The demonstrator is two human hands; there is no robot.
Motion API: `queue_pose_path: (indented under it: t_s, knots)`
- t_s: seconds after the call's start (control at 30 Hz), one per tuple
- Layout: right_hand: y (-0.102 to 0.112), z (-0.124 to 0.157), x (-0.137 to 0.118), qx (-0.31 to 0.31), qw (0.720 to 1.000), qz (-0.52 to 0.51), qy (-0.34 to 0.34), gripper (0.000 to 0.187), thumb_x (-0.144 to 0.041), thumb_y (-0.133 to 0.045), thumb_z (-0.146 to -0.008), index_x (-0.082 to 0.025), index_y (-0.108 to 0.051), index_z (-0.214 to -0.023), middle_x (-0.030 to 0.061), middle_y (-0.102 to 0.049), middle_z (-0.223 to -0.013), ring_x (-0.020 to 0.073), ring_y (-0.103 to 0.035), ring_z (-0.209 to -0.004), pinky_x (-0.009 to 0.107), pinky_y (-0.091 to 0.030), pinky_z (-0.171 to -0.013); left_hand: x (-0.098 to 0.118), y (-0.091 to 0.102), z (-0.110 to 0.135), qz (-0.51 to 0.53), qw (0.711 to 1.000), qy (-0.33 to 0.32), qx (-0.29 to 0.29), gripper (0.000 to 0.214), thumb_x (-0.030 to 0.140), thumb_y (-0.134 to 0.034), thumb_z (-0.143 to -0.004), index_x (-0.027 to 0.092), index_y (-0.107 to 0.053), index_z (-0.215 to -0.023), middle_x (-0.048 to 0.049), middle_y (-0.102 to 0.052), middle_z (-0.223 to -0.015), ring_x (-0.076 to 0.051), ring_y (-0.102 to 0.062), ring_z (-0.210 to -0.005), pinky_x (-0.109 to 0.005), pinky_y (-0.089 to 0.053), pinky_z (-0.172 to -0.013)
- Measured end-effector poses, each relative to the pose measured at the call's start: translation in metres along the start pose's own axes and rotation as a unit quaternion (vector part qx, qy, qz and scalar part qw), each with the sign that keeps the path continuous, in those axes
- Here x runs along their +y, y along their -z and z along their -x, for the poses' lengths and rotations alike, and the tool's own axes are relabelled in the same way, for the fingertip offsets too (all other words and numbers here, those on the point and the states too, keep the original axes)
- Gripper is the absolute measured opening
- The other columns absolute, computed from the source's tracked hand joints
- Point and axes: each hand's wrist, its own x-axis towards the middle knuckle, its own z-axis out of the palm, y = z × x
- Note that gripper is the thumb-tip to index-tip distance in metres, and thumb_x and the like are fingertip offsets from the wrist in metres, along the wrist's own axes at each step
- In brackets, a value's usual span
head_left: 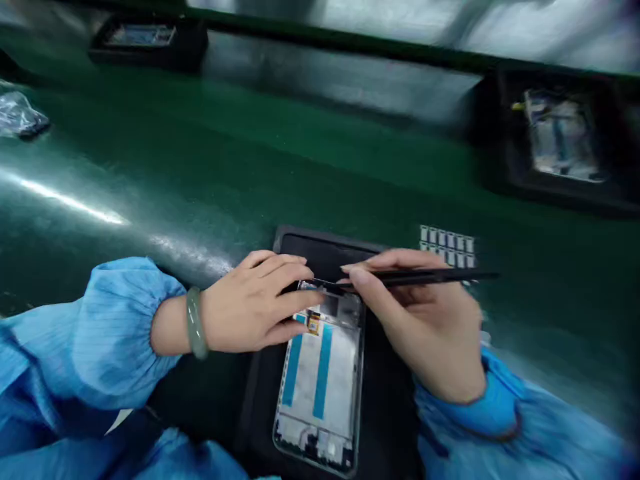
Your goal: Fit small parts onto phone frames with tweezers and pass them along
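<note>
Pinching tweezers (423,276), right hand (427,327) beside phone (343,380); left hand (257,308) unclenched on it; print unreadable.

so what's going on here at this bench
A person in blue sleeves has both hands at an opened phone-like device, which lies on a black tray. The left hand rests its fingers over the device's upper part. The right hand holds a slim dark tool, perhaps tweezers, its tip near the device's top edge; whether it touches is too small to tell. Beyond that hand, small pale pieces lie in rows on the green table.
</note>
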Motion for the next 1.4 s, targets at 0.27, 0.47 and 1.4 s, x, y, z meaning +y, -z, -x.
queue_pose_path:
  t_s: [0.27,0.47,1.4]
  knots:
    - [0.0003,-0.0013,0.0046,-0.004,0.999,0.029,0.025,0.009,-0.025,-0.067,-0.082,-0.024,-0.06,-0.088,-0.0002,-0.062,-0.084,0.0148,-0.065,-0.071,0.023,-0.054,-0.054,0.0036,0.0012,0.0006,-0.001,1.0,0.003,-0.001,0.033,0.037,-0.046,-0.093,0.018,-0.054,-0.12,-0.0109,-0.053,-0.124,-0.027,-0.041,-0.124,-0.043,-0.032,-0.098]
    - [0.0012,-0.0012,0.0037,0.001,0.998,0.041,0.038,0.008,-0.024,-0.067,-0.082,-0.024,-0.06,-0.087,-0.0007,-0.062,-0.083,0.0141,-0.065,-0.069,0.022,-0.054,-0.053,0.0032,0.0003,0.0003,0.0,1.0,0.004,-0.003,0.034,0.038,-0.046,-0.093,0.018,-0.053,-0.12,-0.0106,-0.053,-0.125,-0.027,-0.041,-0.124,-0.044,-0.032,-0.098]
    - [0.0015,-0.0007,0.0014,0.001,0.999,0.022,0.031,0.009,-0.026,-0.067,-0.082,-0.024,-0.059,-0.087,0.0001,-0.064,-0.083,0.0158,-0.066,-0.073,0.025,-0.056,-0.057,0.0045,-0.0004,-0.001,-0.006,1.0,0.001,-0.005,0.037,0.039,-0.042,-0.095,0.016,-0.051,-0.123,-0.0115,-0.053,-0.125,-0.027,-0.04,-0.124,-0.044,-0.032,-0.098]
